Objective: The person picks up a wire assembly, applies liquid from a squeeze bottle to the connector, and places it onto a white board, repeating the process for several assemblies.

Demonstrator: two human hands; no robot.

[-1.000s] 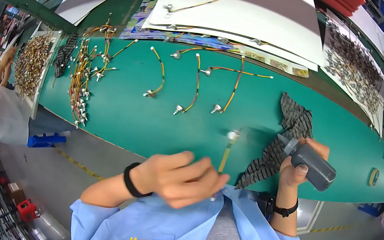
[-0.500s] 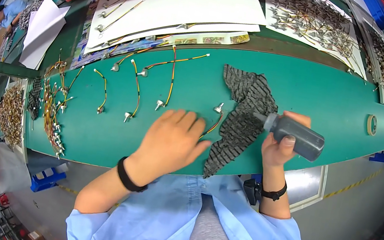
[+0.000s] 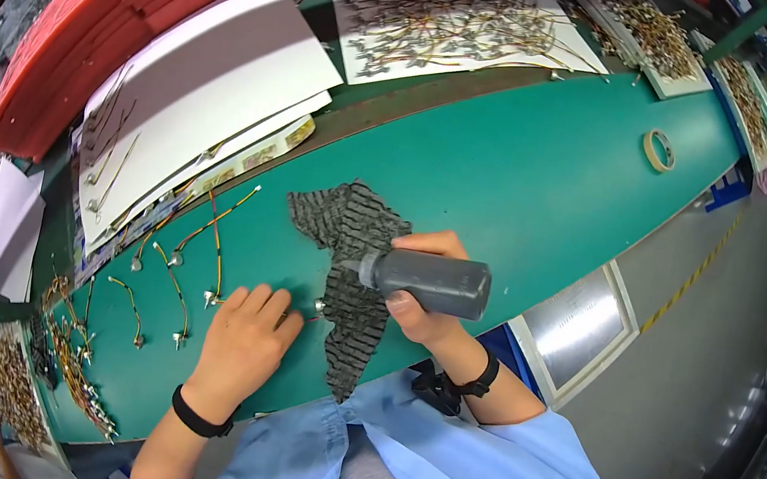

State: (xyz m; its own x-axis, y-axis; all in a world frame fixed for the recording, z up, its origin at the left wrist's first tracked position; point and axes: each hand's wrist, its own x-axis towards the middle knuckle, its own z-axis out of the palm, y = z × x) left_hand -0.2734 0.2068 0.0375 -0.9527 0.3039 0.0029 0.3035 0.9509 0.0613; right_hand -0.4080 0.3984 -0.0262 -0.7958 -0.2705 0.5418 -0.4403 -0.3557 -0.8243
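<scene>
In my right hand [image 3: 425, 323] is a dark grey squeeze bottle [image 3: 442, 285], tipped on its side with the nozzle pointing left over a crumpled black-and-grey striped cloth [image 3: 354, 326]. My left hand [image 3: 244, 343] lies palm down on the green table, fingers stretched and slightly apart, its undersides hidden. Between its thumb and the cloth sits a small metal component [image 3: 320, 306], its wires mostly out of sight. Just left of the hand lie several wired components, one with its metal end [image 3: 210, 298] close to my fingertips and another [image 3: 178, 338] farther left.
A bundle of wired parts [image 3: 82, 372] lies at the table's left end. White sheets [image 3: 217, 80] and stacked red foam [image 3: 106, 21] stand along the far side. Beyond them a white board [image 3: 578, 49] carries many parts. A tape roll [image 3: 659, 151] rests at the far right.
My view has turned, so the table now slants up to the right. The bottle's nozzle still points over the cloth. My left hand lies closer to the component beside the cloth, covering its wires.
</scene>
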